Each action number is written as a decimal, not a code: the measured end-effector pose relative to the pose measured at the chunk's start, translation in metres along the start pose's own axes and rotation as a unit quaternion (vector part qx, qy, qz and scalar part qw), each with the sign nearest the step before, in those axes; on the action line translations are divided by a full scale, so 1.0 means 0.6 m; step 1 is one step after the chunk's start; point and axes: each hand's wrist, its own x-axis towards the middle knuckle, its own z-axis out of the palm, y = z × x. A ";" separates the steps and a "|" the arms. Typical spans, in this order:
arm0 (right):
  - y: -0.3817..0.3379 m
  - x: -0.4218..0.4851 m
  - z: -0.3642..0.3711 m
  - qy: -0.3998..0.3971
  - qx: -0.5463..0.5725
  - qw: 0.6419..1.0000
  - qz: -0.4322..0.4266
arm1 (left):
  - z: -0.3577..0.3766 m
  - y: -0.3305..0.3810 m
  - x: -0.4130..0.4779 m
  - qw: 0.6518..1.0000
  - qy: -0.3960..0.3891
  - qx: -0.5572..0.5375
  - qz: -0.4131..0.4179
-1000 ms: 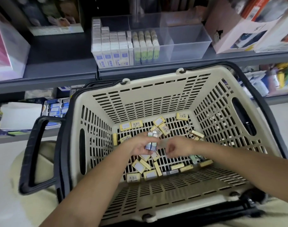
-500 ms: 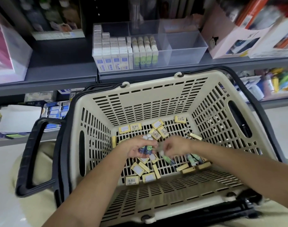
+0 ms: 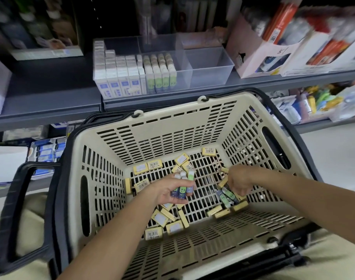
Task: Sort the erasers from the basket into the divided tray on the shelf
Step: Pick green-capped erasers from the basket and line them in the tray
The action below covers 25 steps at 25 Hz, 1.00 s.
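Several tall erasers (image 3: 182, 187), in green and blue sleeves with white ends upward, are gripped as a bundle in the left hand (image 3: 166, 191). Its fingers are wrapped round them above the middle of the basket floor. The right hand (image 3: 241, 179) is to the right of it, well inside the basket (image 3: 172, 128) and apart from the left. Its fingers curl downward onto a small cluster of sleeved erasers (image 3: 226, 197) at the right side of the floor. Whether it has hold of them or merely touches them cannot be determined.

Many flat yellow erasers (image 3: 160, 218) lie scattered over the slotted floor, some under and between the hands. The basket is cream, with a black handle (image 3: 17, 215) folded out to the left.

The divided tray (image 3: 211, 65), of clear plastic, stands on the grey shelf (image 3: 51, 102) just behind the basket. Its left compartment holds upright blue-labelled erasers (image 3: 120, 77) in stepped rows. Green-labelled erasers (image 3: 162, 74) stand in the compartment beside them.
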 end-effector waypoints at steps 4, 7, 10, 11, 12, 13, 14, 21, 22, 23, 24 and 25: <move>-0.001 0.008 0.003 0.088 0.001 0.994 -0.060 | -0.003 0.002 0.002 1.000 0.023 -0.012 0.005; 0.007 0.018 -0.007 0.147 -0.016 0.988 -0.041 | -0.002 0.001 0.001 1.000 0.028 -0.013 0.001; 0.001 0.027 0.019 0.080 -0.105 0.991 -0.033 | -0.001 0.001 0.002 1.000 0.023 -0.006 -0.002; -0.005 0.030 0.030 0.071 -0.115 0.990 -0.032 | -0.001 0.001 0.002 1.000 0.023 -0.005 -0.002; -0.013 0.031 0.039 0.083 -0.134 0.987 -0.032 | -0.001 0.001 0.002 1.000 0.024 -0.006 -0.003; -0.023 0.033 0.046 0.099 -0.151 0.983 -0.031 | -0.001 0.002 0.002 1.000 0.026 -0.006 -0.002; -0.030 0.035 0.050 0.110 -0.154 0.981 -0.034 | -0.001 0.002 0.002 1.000 0.029 -0.006 -0.001; -0.054 0.033 0.018 0.142 0.155 0.974 -0.084 | 0.006 -0.003 0.000 0.998 0.056 -0.002 0.011; -0.062 0.032 0.013 0.153 0.201 0.963 -0.097 | 0.007 -0.004 0.001 0.998 0.063 -0.005 0.016; -0.070 0.029 0.008 0.162 0.246 0.949 -0.107 | 0.009 -0.004 0.000 0.998 0.065 -0.015 0.021; -0.077 0.027 0.005 0.167 0.289 0.935 -0.117 | 0.011 -0.002 -0.001 0.997 0.061 -0.031 0.027; -0.083 0.025 0.003 0.166 0.319 0.924 -0.128 | 0.012 0.000 -0.003 0.997 0.056 -0.052 0.032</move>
